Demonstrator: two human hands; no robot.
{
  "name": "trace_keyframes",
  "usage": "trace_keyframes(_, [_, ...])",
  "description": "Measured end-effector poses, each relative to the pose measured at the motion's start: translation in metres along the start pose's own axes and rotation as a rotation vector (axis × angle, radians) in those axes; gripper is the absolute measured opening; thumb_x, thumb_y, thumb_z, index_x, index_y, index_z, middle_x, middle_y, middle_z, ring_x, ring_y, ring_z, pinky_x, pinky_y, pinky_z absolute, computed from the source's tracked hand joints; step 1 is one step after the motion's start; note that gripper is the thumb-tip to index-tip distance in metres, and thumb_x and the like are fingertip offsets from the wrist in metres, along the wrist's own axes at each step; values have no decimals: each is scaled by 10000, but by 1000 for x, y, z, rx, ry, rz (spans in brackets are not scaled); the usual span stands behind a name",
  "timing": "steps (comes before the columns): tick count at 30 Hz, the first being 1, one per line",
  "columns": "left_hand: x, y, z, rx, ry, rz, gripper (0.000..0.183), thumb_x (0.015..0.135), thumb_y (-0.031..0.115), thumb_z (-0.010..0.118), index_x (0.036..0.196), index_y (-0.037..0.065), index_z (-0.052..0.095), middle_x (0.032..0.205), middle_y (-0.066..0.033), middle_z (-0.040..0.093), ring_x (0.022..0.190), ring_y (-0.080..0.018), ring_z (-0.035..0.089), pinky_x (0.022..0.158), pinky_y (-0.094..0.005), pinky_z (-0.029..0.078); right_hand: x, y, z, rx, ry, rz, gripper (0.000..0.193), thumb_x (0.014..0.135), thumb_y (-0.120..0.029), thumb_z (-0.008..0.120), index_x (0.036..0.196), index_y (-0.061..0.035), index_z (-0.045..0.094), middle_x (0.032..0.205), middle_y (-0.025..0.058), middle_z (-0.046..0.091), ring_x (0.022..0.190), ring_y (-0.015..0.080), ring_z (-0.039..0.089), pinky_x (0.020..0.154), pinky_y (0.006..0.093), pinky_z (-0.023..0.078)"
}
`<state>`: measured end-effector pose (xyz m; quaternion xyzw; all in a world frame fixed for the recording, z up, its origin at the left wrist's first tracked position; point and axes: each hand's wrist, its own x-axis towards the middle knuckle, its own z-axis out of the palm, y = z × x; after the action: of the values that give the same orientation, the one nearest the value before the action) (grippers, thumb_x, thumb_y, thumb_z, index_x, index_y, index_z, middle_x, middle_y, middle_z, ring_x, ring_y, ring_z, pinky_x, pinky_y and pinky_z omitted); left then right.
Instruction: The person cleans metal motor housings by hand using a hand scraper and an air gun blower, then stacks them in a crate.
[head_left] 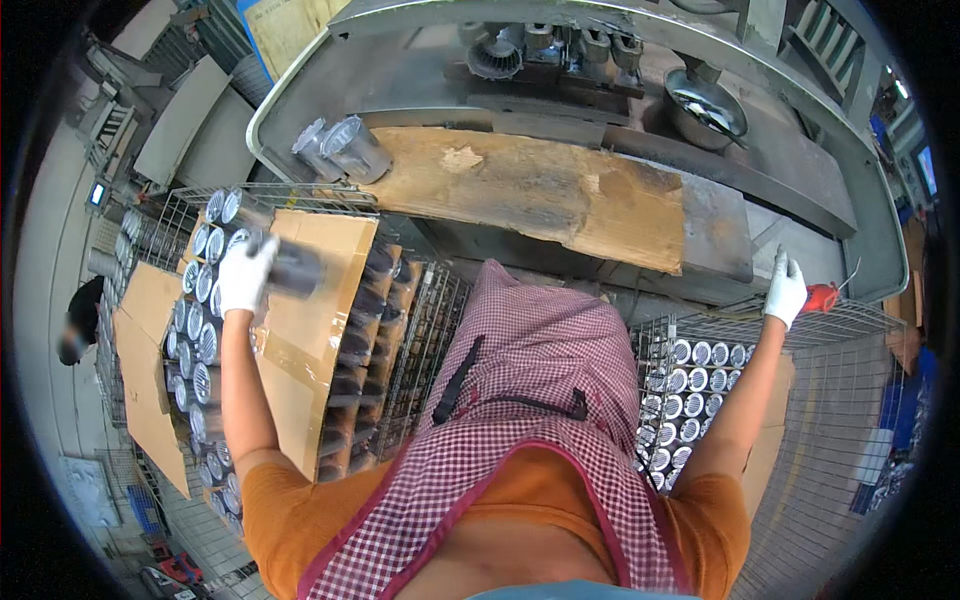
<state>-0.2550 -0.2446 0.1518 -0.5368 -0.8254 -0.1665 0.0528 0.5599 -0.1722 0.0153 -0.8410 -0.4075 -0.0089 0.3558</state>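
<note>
My left hand (pixel 246 274), in a white glove, is closed on a grey metal cylinder (pixel 297 270) that is smeared by motion. It is above a cardboard sheet (pixel 305 330) lying in the left wire basket, beside stacked metal cylinders (pixel 207 300) with bright ends. My right hand (pixel 787 287), also gloved, is at the top edge of the right wire basket (pixel 850 325), its fingers stretched out. A red-handled tool (pixel 821 297) with a thin metal shaft is right beside it; whether they touch I cannot tell.
Ahead is a metal workbench with a worn cardboard strip (pixel 540 190), two grey cylinders (pixel 355 150) at its left end. Behind are a metal fixture (pixel 560 65) and a metal bowl (pixel 706 110). More parts (pixel 700 380) fill the right basket. A person (pixel 82 320) is at far left.
</note>
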Motion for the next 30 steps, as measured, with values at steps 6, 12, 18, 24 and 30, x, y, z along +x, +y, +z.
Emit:
trace_keyframes(6, [61, 104, 35, -643, 73, 95, 489, 868, 440, 715, 1015, -26, 727, 857, -120, 717, 773, -179, 627, 754, -326, 482, -1, -5, 0, -93, 54, -28, 592, 950, -545, 548, 1150, -7, 690, 1123, 215, 693, 1056, 364, 661, 904, 407, 490])
trace_keyframes(12, [94, 195, 113, -79, 159, 400, 492, 929, 499, 506, 1076, 87, 732, 1124, -179, 692, 1043, -392, 642, 932, -449, 490, -14, -17, -9, -96, 37, -30, 538, 939, -482, 539, 1198, -33, 683, 1165, 194, 685, 1130, 351, 640, 985, 394, 483])
trace_keyframes(18, [88, 217, 133, 115, -5, 259, 563, 891, 523, 584, 1260, 104, 657, 1235, -184, 661, 1145, -376, 623, 954, -462, 490, -22, -35, -12, -249, 40, -84, 423, 914, -449, 508, 1083, -129, 726, 1031, 152, 718, 948, 369, 687, 849, 456, 540])
trace_keyframes(24, [68, 248, 168, 84, 423, 580, 513, 912, 514, 603, 1336, 226, 614, 1313, -105, 623, 1091, -339, 646, 848, -502, 518, -21, -47, -3, -133, 269, -18, 465, 937, -512, 496, 799, -148, 750, 757, 155, 707, 716, 359, 696, 706, 512, 521])
trace_keyframes(30, [35, 268, 245, 234, -100, 598, 580, 975, 605, 414, 1389, 226, 562, 1378, -129, 574, 1156, -367, 606, 900, -544, 495, -24, -48, -7, -100, 276, -16, 483, 940, -473, 469, 760, -122, 746, 736, 126, 710, 698, 338, 692, 692, 492, 507])
